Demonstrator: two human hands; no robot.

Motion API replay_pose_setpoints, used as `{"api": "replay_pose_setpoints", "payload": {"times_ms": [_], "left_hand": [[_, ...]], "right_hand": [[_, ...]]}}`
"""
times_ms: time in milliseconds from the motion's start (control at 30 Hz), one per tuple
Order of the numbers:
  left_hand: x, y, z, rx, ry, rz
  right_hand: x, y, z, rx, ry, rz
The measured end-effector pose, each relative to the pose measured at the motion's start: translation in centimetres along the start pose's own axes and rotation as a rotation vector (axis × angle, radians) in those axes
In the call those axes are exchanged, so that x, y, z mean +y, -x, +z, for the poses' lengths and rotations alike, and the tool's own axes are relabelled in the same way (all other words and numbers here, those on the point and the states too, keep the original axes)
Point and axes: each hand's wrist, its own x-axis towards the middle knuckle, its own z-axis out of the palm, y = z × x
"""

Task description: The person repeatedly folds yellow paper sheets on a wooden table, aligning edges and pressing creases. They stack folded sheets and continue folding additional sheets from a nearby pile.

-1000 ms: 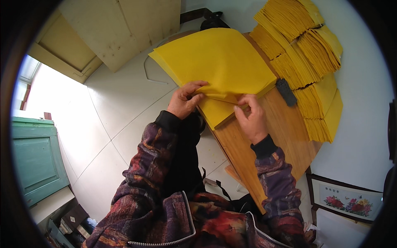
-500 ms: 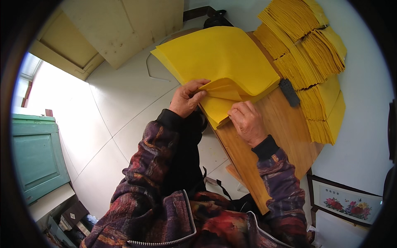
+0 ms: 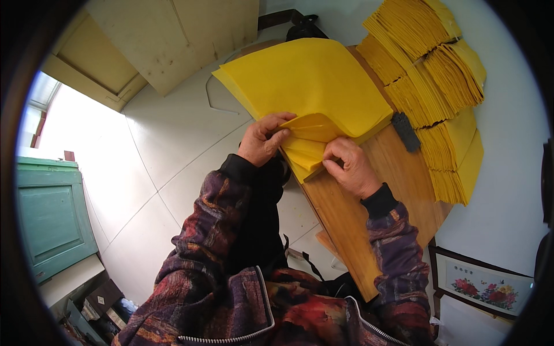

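A stack of large yellow paper sheets [image 3: 311, 75] lies on the wooden table [image 3: 369, 202], its near corner lifted and curled. My left hand [image 3: 264, 139] is closed on the left edge of the raised sheet, thumb and fingers pinching it. At the near right side of the same stack, my right hand [image 3: 350, 167] has thumb and forefinger bent together against the folded edge of the sheets below the curl. What lies between those fingertips is partly hidden.
Bundles of folded yellow paper [image 3: 424, 86] are piled at the far right by the wall. Between them and the stack sits a dark grey block [image 3: 405, 131]. A framed flower picture [image 3: 485, 285] stands at the lower right, and a green cabinet [image 3: 55, 213] at the left.
My right hand has shifted slightly right and turned, its thumb and forefinger now showing. The lifted corner has opened wider, with more folds visible beneath it. My left hand stays nearly in place.
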Motion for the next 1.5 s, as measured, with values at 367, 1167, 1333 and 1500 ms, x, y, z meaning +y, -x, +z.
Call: {"api": "replay_pose_setpoints", "payload": {"times_ms": [367, 1167, 1333, 1500], "left_hand": [[-1.0, 0.0, -0.9, -0.140, 0.007, 0.140], [-1.2, -0.3, -0.1, 0.063, -0.174, 0.074], [-0.8, 0.0, -0.1, 0.059, -0.137, 0.002], [-0.3, 0.0, 0.1, 0.045, -0.075, 0.004]], "right_hand": [[-0.8, -1.1, -0.4, 0.104, -0.190, 0.199], [11.8, 4.5, -7.7, 0.277, 1.000, 0.789], [6.5, 4.0, -6.6, 0.373, 0.742, 0.357], [-0.3, 3.2, 0.9, 0.166, 0.431, -0.113]]}}
